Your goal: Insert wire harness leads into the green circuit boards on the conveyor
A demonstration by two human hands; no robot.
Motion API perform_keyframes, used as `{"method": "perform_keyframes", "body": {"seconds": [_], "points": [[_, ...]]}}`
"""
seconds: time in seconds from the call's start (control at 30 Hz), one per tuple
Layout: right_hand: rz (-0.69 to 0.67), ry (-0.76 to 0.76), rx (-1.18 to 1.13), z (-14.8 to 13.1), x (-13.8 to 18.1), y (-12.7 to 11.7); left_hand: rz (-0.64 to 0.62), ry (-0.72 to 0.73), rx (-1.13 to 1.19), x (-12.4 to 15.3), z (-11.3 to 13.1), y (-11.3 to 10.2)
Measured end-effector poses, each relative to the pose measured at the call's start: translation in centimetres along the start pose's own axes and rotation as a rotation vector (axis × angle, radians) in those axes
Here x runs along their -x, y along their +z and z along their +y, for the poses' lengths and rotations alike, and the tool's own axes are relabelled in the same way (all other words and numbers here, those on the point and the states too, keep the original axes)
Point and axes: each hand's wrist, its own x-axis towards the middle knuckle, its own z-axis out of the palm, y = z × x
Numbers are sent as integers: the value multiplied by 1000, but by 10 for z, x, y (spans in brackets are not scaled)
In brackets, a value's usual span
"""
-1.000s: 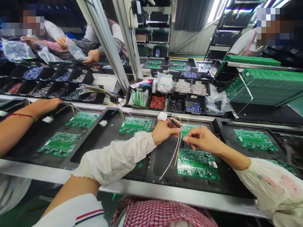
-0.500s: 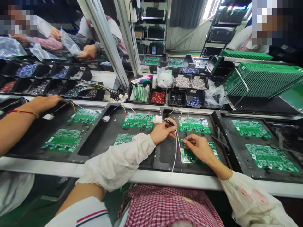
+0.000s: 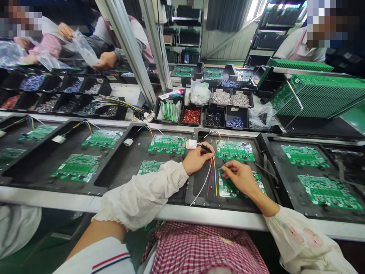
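Head view: our left hand [image 3: 198, 158] grips the wire bundle [image 3: 206, 148], white connector [image 3: 191, 144] jutting left of that grip; our right hand [image 3: 238, 176] pinches a teal wire [image 3: 224, 162] (so it seems). Loose strands [image 3: 215, 177] trailing below could tangle if our left hold slackens.

White connector [image 3: 191, 144], multicoloured wires [image 3: 215, 176], green boards [image 3: 235, 150], red-and-white checked cloth [image 3: 199, 245]
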Motion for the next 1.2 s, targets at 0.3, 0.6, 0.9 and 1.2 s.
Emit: {"method": "perform_keyframes", "body": {"seconds": [0.3, 0.6, 0.9, 1.2], "points": [[-37, -39, 186, -5, 3, -3, 25, -5, -22, -2, -4, -1], [-127, 83, 23, -11, 12, 1, 51, -36, -1, -2, -7, 1], [-18, 27, 100, 1, 6, 5, 32, -48, -30, 0, -5, 2], [-88, 9, 287, -11, 9, -4, 42, -89, -21, 0, -3, 3]]}}
